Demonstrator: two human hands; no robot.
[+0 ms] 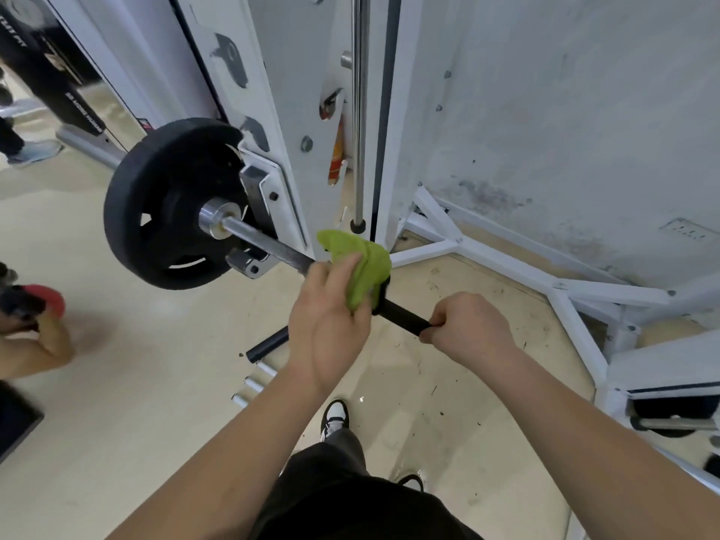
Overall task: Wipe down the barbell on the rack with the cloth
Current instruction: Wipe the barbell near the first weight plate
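The barbell point(269, 243) runs from a black weight plate point(167, 204) at the left, through the white rack point(296, 122), down to a black-sleeved section point(401, 315) near me. A green cloth point(360, 263) is draped over the bar just right of the rack upright. My left hand point(331, 317) holds the cloth against the bar, thumb on top of it. My right hand point(467, 325) grips the black section of the bar, fingers curled round it.
The rack's white base struts point(561, 290) spread over the floor at the right, by a stained wall. Loose bars point(257, 368) lie on the floor below my left arm. Another person's arm point(35, 344) and a red plate point(46, 302) show at the left edge.
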